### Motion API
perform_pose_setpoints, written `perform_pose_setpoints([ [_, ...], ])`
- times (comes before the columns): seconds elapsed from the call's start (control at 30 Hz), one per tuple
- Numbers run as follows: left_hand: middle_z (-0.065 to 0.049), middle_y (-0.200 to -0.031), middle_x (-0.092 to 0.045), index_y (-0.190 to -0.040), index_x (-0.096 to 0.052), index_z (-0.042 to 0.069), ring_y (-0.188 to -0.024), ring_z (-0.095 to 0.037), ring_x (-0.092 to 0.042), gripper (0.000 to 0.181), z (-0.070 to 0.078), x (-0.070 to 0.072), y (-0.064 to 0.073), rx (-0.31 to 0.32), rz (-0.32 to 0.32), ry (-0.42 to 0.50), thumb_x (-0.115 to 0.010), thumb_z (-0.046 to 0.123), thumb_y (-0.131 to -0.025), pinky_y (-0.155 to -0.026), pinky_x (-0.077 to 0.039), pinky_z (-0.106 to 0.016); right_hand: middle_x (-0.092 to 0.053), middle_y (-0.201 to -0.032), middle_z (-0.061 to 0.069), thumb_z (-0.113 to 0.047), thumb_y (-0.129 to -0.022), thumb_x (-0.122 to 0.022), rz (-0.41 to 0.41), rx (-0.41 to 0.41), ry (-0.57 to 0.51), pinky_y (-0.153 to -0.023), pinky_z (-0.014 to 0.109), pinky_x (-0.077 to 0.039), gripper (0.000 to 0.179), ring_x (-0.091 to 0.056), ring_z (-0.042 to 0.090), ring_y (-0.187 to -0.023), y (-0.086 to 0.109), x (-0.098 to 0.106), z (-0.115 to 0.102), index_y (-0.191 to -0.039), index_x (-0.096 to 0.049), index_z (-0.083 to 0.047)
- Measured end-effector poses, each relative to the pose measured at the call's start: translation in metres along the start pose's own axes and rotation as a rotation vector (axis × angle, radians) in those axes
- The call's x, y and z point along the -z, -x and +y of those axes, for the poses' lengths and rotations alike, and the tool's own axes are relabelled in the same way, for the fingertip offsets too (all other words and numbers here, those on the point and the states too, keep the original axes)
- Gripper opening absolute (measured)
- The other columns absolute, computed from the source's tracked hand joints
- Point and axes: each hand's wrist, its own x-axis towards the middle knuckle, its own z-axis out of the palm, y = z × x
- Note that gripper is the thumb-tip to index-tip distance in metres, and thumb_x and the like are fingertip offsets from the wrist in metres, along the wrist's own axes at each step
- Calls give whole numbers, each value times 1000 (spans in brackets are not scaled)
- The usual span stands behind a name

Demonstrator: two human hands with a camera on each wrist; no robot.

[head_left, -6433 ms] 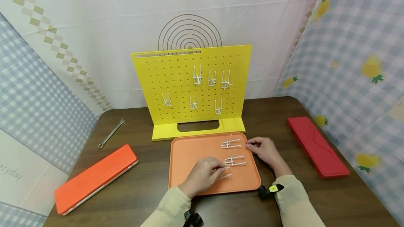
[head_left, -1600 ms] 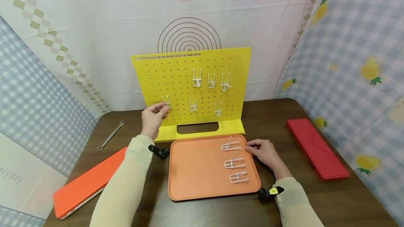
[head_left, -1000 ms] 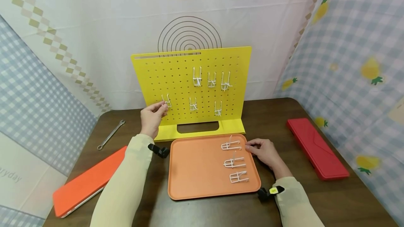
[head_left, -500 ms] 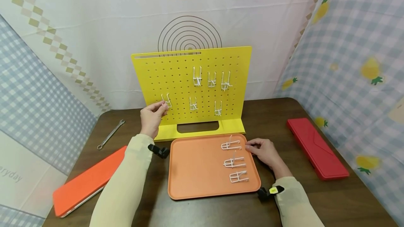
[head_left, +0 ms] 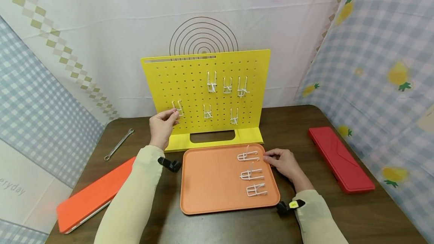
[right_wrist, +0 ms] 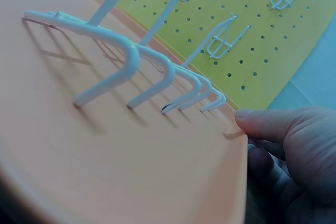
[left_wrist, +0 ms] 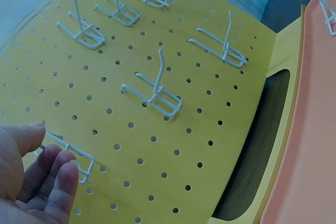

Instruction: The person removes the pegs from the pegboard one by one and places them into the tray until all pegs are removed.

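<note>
A yellow pegboard [head_left: 190, 86] stands upright at the back of the table, with several white wire hooks on it. My left hand [head_left: 162, 126] pinches the lower-left pegboard hook [head_left: 181, 113] between thumb and fingers; in the left wrist view the fingers hide part of this hook [left_wrist: 88, 167]. Three more hooks lie on the right side of the orange tray [head_left: 210, 180]: a far one [head_left: 247, 156], a middle one [head_left: 251, 175] and a near one [head_left: 256, 190]. My right hand [head_left: 284, 163] grips the tray's right rim, thumb on top, as the right wrist view shows.
A wrench [head_left: 119, 144] and an orange-red case [head_left: 96, 195] lie to the left. A red case [head_left: 340, 159] is on the right of the dark wooden table [head_left: 217, 231]. Patterned cloth [head_left: 135, 40] hangs behind and at both sides.
My left hand has gone from the tray, where it left a third hook, to the lower-left pegboard hook. That hook has lately shifted slightly left. The right hand stays on the rim.
</note>
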Motion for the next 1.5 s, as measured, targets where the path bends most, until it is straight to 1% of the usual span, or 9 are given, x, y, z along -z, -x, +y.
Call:
perform_pose_setpoints([
  [0.23, -11, -98, -70, -111, -72, 0, -84, -15, -67, 31, 3, 3, 10, -38, 10, -5, -74, 17, -86, -71, -55, -23, -70, -97, 6, -28, -86, -74, 1, 0, -6, -67, 30, -50, 23, -60, 18, -81, 1, -1, 0, -101, -75, -11],
  [0.4, -11, -99, -71, -109, -73, 0, -83, -14, -67, 29, 1, 4, 19, -70, 0, -20, -74, 17, -86, -71, -55, -23, -70, -97, 6, -27, -86, -74, 0, 1, -7, -67, 30, -50, 23, -60, 18, -82, 1, 0, 0, -102, -75, -11],
  [0.53, -10, -96, -71, -106, -74, 2, -82, -15, -67, 27, -2, 4, 27, -86, 2, -33, -74, 19, -86, -70, -55, -24, -70, -98, 6, -28, -86, -74, 0, 1, -3, -68, 31, -50, 23, -60, 18, -82, 2, 0, -1, -102, -75, -11],
  [0.7, -10, -93, -72, -105, -75, 3, -80, -16, -67, 25, -9, 3, 40, -92, 12, -45, -74, 19, -86, -69, -55, -25, -70, -99, 6, -28, -86, -74, 1, -6, -1, -67, 30, -50, 24, -60, 18, -82, 2, 0, 0, -102, -75, -11],
  [0.87, -9, -94, -72, -104, -75, 2, -80, -16, -67, 25, -14, 4, 51, -83, 5, -60, -75, 18, -85, -69, -55, -25, -70, -99, 6, -30, -86, -74, 3, -12, 4, -67, 31, -50, 24, -59, 19, -82, 1, 0, -1, -102, -75, -11],
  [1.07, -7, -94, -73, -101, -77, 6, -79, -15, -66, 25, -20, 3, 63, -86, -14, -142, -77, 25, -83, -69, -55, -25, -70, -99, 7, -29, -86, -74, 3, -8, 14, -67, 31, -51, 24, -60, 19, -82, 0, 0, -2, -102, -75, -11],
  [1.23, -5, -95, -73, -100, -78, 9, -81, -14, -66, 24, -26, 2, 73, -116, -37, -236, -77, 26, -83, -67, -54, -23, -70, -99, 7, -30, -86, -74, 5, -9, 7, -66, 31, -51, 24, -59, 19, -81, -1, 0, -1, -101, -75, -11],
  [1.37, -3, -94, -73, -99, -78, 10, -82, -13, -66, 19, -30, 0, 81, -170, -63, -306, -77, 22, -84, -64, -54, -21, -70, -98, 6, -32, -85, -74, 3, -15, 5, -66, 31, -50, 26, -58, 19, -80, -2, -1, 1, -101, -75, -12],
  [1.5, -1, -91, -74, -96, -79, 11, -80, -13, -67, 15, -32, -2, 85, -257, -87, -374, -77, 19, -84, -60, -53, -20, -70, -98, 6, -32, -85, -74, 5, -22, 6, -65, 31, -50, 26, -58, 20, -80, -2, -1, 1, -101, -75, -11],
])
